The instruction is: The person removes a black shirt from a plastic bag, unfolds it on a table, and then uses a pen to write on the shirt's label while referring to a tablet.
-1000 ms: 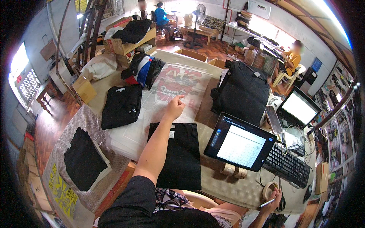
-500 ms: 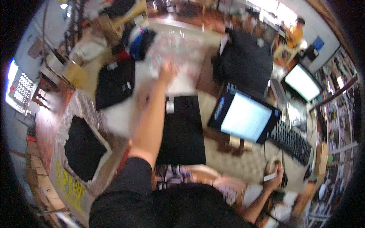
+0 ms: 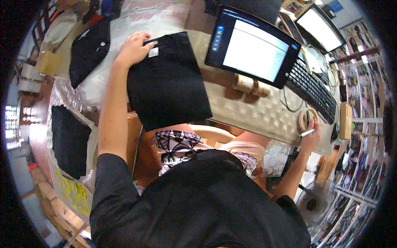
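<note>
A folded black garment (image 3: 169, 87) with a small white label (image 3: 153, 52) near its top edge lies in front of me, its lower edge reaching over my lap. My left hand (image 3: 134, 50) has hold of its far left corner, the thumb beside the label; part of the fingers is hidden. At the right edge of the table, my right hand (image 3: 315, 135) grips a slim white pen (image 3: 307, 133). Just beyond those fingers stands a roll of tape (image 3: 302, 120); whether they touch it I cannot tell.
A tablet-like screen (image 3: 252, 47), two brown rolls (image 3: 244, 84), a black keyboard (image 3: 312, 87) and a mouse (image 3: 334, 132) occupy the table's right. More black clothing lies at left, one piece (image 3: 92, 51) on the table, another (image 3: 70, 138) on plastic wrapping. A fan (image 3: 316, 200) stands low right.
My left arm has drawn back from far across the table to the garment's corner. The view has swung, so the table sits higher in the picture. The right hand still holds the pen.
</note>
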Action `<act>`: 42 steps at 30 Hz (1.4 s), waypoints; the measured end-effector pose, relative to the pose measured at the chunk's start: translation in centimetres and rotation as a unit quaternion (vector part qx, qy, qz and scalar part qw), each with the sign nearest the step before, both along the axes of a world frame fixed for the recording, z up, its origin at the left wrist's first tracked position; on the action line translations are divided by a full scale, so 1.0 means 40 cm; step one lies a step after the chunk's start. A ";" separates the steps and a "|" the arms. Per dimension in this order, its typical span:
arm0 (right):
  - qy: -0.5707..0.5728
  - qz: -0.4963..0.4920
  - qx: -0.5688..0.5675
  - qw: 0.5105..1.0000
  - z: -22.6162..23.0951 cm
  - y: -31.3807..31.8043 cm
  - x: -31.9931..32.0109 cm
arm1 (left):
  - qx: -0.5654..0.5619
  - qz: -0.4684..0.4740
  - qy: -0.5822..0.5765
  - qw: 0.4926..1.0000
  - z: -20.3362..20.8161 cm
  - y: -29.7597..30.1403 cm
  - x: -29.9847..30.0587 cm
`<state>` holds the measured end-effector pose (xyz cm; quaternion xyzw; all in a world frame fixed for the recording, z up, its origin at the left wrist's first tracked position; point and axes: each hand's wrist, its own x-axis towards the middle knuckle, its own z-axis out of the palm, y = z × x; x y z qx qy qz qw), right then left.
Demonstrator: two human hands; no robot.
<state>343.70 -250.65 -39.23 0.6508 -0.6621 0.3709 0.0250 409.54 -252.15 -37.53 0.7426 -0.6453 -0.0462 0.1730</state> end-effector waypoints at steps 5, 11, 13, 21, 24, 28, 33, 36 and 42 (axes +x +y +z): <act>0.002 -0.015 0.052 0.999 0.014 -0.033 -0.042 | -0.039 0.070 0.086 0.993 -0.002 0.115 -0.058; -0.133 0.077 -0.074 0.985 0.034 0.041 0.011 | -0.105 0.032 0.392 0.913 0.010 0.326 -0.261; -0.160 0.174 -0.067 0.969 0.025 0.028 0.080 | -0.031 0.039 0.443 0.895 0.051 0.369 -0.447; -0.382 0.460 -0.046 0.800 0.123 0.116 0.428 | -0.078 -0.186 0.300 0.933 0.032 0.208 -0.746; -0.388 0.407 0.004 0.827 0.075 0.127 0.494 | -0.069 -0.165 0.321 0.930 0.010 0.183 -0.779; -0.502 0.301 0.048 0.810 0.003 0.110 0.516 | -0.031 -0.160 0.356 0.920 0.001 0.170 -0.763; -0.464 0.359 0.067 0.807 -0.007 0.071 0.483 | 0.067 -0.185 0.374 0.906 0.004 0.136 -0.730; -0.490 0.339 0.113 0.795 0.016 0.078 0.487 | 0.019 -0.193 0.375 0.906 -0.015 0.139 -0.729; -0.333 0.245 0.118 0.903 0.026 0.077 0.482 | 0.018 -0.183 0.447 0.876 -0.031 0.141 -0.731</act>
